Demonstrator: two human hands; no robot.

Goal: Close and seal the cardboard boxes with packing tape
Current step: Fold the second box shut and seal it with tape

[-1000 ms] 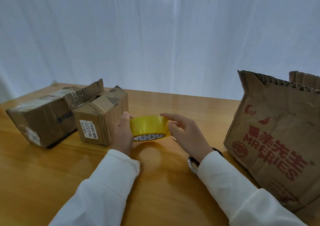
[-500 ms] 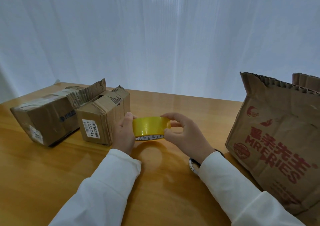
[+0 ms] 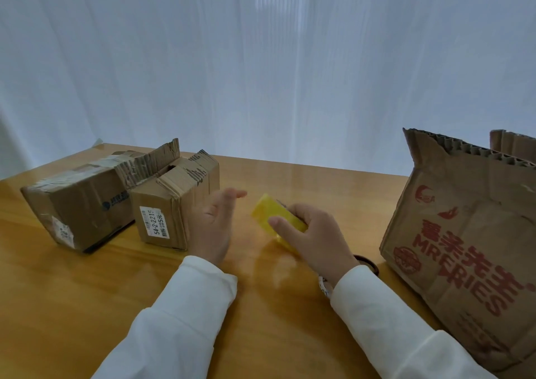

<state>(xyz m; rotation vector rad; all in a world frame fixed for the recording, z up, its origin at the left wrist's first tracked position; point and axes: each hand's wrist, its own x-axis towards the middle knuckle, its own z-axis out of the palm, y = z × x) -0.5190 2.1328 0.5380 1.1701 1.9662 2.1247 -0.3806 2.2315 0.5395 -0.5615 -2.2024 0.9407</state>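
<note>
My white sleeves [image 3: 185, 315] reach in from the near edge over the wooden table [image 3: 72, 306], and just past them my right hand [image 3: 313, 239] has its fingers curled round the yellow roll of packing tape [image 3: 275, 219], holding it tilted on edge just above the table, while my left hand [image 3: 216, 225] hovers beside it with fingers straight and relaxed, holding nothing. I judge the step in hand is finding the loose end of the tape; to do it well I should steady the roll in my right hand, run a left fingertip round its face until it catches the edge, then peel slowly so the strip does not split. The roll is blurred, so I cannot make out where that end lies, and my palm hides its far half. To my right the big printed box [image 3: 464, 248] stands open, its flaps up, cut off by the picture's edge. Further left sit the small labelled box [image 3: 171, 210], its torn flaps not shut, and touching it the taped box [image 3: 78, 204]; what is inside any of them is hidden, and behind all hangs a pale curtain [image 3: 261, 59]
</note>
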